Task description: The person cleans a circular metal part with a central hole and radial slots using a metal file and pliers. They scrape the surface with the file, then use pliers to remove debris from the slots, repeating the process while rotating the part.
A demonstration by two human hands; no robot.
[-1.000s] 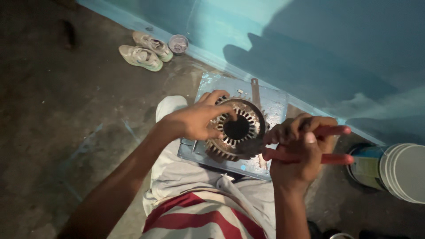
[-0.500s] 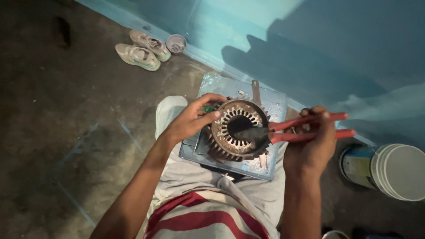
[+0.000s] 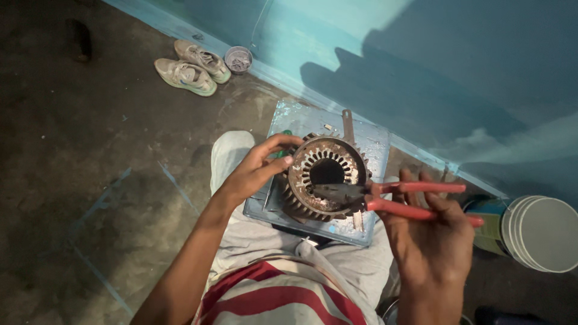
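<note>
Dark concrete floor, rusty slotted stator ring gripped by left hand, right hand clasping red-handled pliers.

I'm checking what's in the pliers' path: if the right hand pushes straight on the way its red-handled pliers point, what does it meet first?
Probably the rusty slotted round metal motor core: the right hand aims the red-handled pliers leftward, nose already over its ring. Depth is unclear.

floor: dark concrete | on it: shoes, small cup, metal tray, bucket
</note>
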